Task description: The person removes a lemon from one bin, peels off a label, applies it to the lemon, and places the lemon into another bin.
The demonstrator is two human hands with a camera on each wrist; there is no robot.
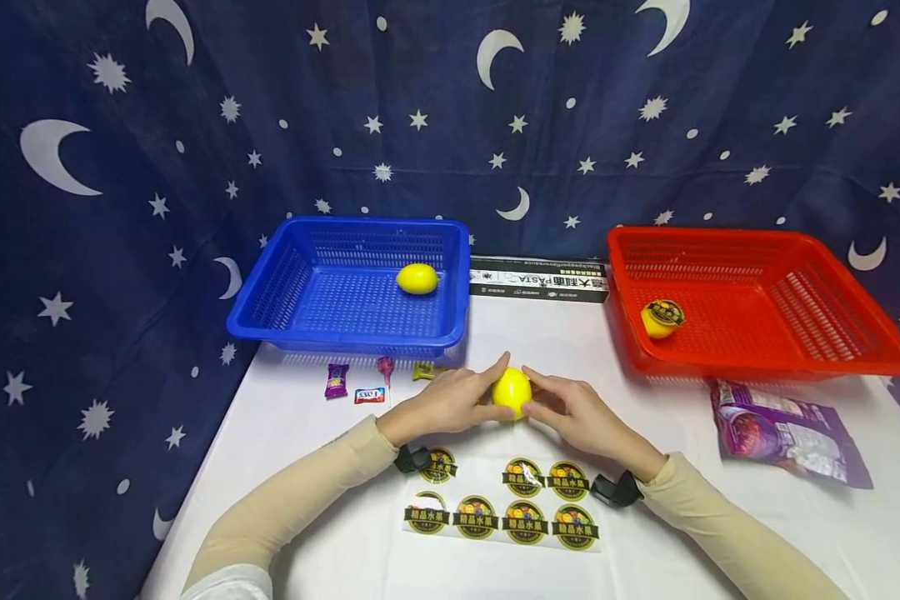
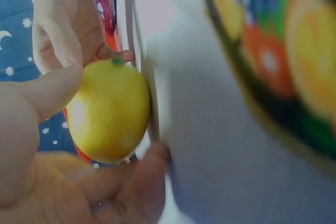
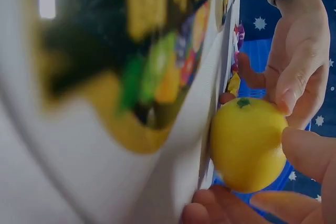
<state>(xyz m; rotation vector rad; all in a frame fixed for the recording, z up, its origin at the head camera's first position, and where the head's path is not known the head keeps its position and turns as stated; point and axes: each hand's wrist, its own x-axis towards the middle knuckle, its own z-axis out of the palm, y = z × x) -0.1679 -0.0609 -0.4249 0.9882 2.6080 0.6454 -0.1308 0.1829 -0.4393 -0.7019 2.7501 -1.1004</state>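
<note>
A toy lemon [image 1: 512, 392], glossy yellow with a small green stem mark, is between the two hands over the middle of the white table. My left hand [image 1: 453, 402] holds it from the left, thumb against its side and fingers beneath, as the left wrist view shows. From the right, my right hand [image 1: 581, 414] grips the same lemon [image 3: 249, 145] with thumb and fingertips. Just below the hands lies a clear sheet of round black-and-gold fruit stickers [image 1: 525, 523], with a gap in its upper row.
A blue basket [image 1: 345, 340] at back left holds another lemon [image 1: 417, 279]. The red basket [image 1: 765, 367] at back right holds a stickered lemon [image 1: 656, 325]. A pasta box [image 1: 540, 280] lies between them. Candies [image 1: 336, 381] sit at left; a purple bag [image 1: 787, 433] at right.
</note>
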